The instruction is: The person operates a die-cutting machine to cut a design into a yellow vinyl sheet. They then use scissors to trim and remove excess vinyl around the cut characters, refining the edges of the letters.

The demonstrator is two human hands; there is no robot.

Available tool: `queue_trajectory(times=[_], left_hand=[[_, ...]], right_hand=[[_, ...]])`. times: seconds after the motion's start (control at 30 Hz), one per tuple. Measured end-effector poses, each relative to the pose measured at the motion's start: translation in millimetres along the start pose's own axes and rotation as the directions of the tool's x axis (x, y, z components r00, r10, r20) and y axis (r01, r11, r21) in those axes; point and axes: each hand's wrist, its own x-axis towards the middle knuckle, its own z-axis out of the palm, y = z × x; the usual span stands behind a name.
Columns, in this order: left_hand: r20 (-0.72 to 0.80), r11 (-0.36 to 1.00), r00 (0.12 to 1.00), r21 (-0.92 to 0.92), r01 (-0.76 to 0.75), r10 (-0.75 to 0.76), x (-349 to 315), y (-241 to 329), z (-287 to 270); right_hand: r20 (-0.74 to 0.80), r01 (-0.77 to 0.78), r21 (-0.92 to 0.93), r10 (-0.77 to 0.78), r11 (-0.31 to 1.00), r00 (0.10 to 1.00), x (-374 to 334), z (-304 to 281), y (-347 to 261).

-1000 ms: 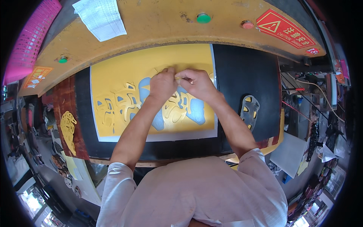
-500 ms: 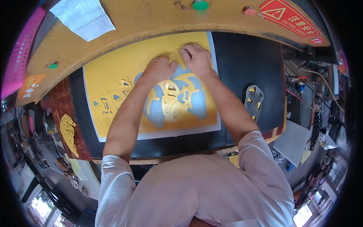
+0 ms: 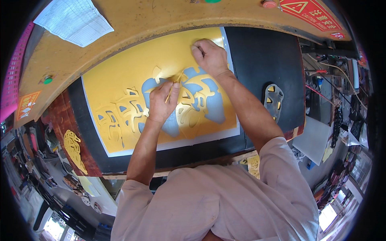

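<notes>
A yellow sheet with shoe-part shapes cut through it lies on a pale backing sheet. Grey-blue shows through where material is out. My left hand is closed over the cut area, pinching a thin yellow strip that sticks out past the thumb. Just above it, a small loose-looking yellow piece lies on the sheet. My right hand is curled near the sheet's far right corner; its fingertips are turned away, so what they hold, if anything, is hidden.
A dark oval cutting die lies on the black work surface at right. At left, a cut yellow piece sits on the reddish-brown board. The yellow machine beam spans the far side, with a paper sheet on it.
My left hand has drawn back toward me and now shows a thin yellow strip in its fingers. The right hand stays near the far corner, apart from the left.
</notes>
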Motion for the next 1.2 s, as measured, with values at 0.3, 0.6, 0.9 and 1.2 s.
queue_trajectory(times=[0.3, 0.6, 0.9, 1.2], left_hand=[[0.364, 0.798, 0.762, -0.074, 0.598, -0.536, 66, -2, -6], [0.294, 0.806, 0.801, -0.140, 0.575, -0.521, 70, 0, -3], [0.220, 0.819, 0.818, -0.114, 0.563, -0.532, 71, -3, -1], [0.163, 0.858, 0.849, -0.021, 0.513, -0.503, 71, -5, 1]], right_hand=[[0.435, -0.352, 0.088, 0.282, 0.932, 0.855, 2, -34, -31], [0.671, -0.111, -0.114, 0.159, 0.987, 0.725, -2, -28, -57], [0.461, 0.319, -0.176, -0.208, 0.931, 0.863, -39, -34, -64], [0.849, 0.325, -0.001, -0.171, 0.946, 0.499, -119, -90, -107]])
